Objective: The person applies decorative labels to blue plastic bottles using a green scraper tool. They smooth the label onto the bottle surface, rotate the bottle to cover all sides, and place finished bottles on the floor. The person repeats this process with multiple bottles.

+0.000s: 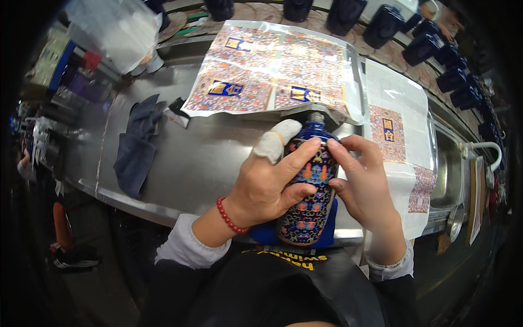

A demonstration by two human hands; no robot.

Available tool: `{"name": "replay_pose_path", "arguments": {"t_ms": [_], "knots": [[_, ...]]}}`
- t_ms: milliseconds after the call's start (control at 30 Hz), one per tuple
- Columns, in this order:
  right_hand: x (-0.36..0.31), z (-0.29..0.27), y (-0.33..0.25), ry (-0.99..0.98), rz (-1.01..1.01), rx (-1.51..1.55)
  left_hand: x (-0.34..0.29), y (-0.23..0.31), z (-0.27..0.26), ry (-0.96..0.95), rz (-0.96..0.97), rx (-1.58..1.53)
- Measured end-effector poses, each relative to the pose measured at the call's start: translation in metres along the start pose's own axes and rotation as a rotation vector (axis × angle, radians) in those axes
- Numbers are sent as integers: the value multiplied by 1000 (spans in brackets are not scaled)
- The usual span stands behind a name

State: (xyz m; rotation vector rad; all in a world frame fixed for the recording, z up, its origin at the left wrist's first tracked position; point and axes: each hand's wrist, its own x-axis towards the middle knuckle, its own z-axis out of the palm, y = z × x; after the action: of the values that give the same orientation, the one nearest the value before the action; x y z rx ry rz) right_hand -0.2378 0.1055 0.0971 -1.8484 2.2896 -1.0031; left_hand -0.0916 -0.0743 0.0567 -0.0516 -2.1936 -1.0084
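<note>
A dark blue bottle [310, 201] with a colourful patterned covering leans toward me at the front of the metal worktop, its narrow bare neck pointing away. My left hand [261, 180] grips its left side, index fingertip pressing on the shoulder and thumb across the front. White cloth wraps another finger of that hand, and a red bead bracelet circles the wrist. From the right, my right hand [362, 180] holds the bottle too, its fingertips at the shoulder and its thumb on the side. Under the bottle's lower part lies a blue cloth [325, 231].
Beyond the bottle lies a sheet of patterned decals [245, 71]; a paper sheet with cut decals [388, 133] is at right. A dark cloth [136, 147] rests on the metal worktop [190, 147]. Several blue bottles [384, 26] line the far edge. A sink [449, 163] stands far right.
</note>
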Motion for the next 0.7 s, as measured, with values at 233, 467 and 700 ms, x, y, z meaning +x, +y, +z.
{"name": "replay_pose_path", "arguments": {"t_ms": [233,467,700], "knots": [[0,3,-2,26,68,112,-4,6,1,26,-26,46],[-3,4,0,60,24,32,-3,0,-4,49,-89,-109],[2,-8,-1,-14,9,3,22,-12,4,-16,-549,-656]]}}
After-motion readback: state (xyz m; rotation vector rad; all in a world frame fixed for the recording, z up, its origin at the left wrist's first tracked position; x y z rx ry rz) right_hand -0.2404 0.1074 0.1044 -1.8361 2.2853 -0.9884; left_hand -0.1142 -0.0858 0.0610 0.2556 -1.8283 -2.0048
